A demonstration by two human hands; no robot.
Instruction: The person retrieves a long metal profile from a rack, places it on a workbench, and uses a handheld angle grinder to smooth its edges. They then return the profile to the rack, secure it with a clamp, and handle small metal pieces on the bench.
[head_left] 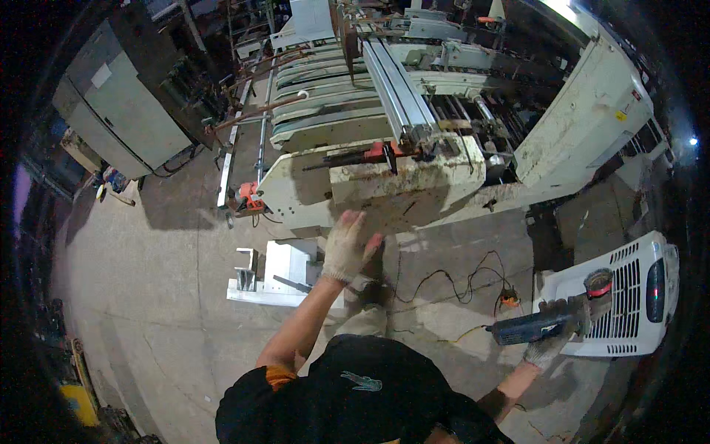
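Shirt [392,407] lies nearest; beyond it, the left hand [346,248] spreads empty near the machine [407,181], while the right hand [553,345] grips the grinder [514,331] before the casing [627,300]. Probably readying to grind; that calls for both hands.

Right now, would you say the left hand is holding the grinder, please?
No, the right hand grips the grinder, while the left hand is open.
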